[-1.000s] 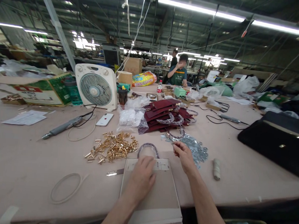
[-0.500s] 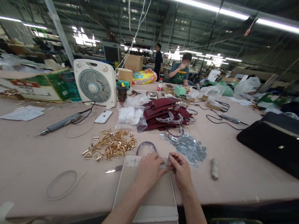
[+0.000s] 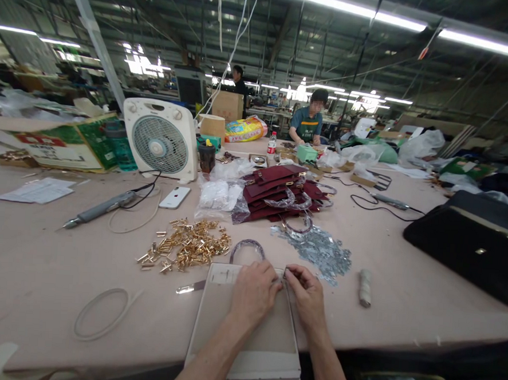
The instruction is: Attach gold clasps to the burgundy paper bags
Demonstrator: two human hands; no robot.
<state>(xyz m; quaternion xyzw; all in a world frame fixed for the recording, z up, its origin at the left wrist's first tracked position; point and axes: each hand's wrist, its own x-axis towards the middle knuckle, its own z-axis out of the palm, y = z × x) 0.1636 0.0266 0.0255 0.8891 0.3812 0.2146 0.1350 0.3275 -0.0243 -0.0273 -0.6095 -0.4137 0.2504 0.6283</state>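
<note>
My left hand (image 3: 253, 293) lies curled on the top edge of a flat beige board (image 3: 245, 333) at the table's near edge, fingers pressed on it. My right hand (image 3: 307, 296) is beside it, pinching a small metal piece that I cannot make out at the board's upper right corner. A clear looped handle (image 3: 247, 248) sticks out from behind the board. A heap of gold metal fittings (image 3: 188, 249) lies to the left. A pile of small silver pieces (image 3: 319, 250) lies to the right.
Dark red bag pieces (image 3: 279, 194) are stacked mid-table, with plastic bags (image 3: 219, 196), a white phone (image 3: 175, 197), a box fan (image 3: 160, 141) and a grey corded tool (image 3: 100, 208). A black bag (image 3: 470, 240) lies right, a thread spool (image 3: 364, 286) nearby. A person (image 3: 307, 124) sits at the far end.
My right hand came back from the silver pile to the board's top right corner and closed up with my left hand. The left hand slid toward that corner.
</note>
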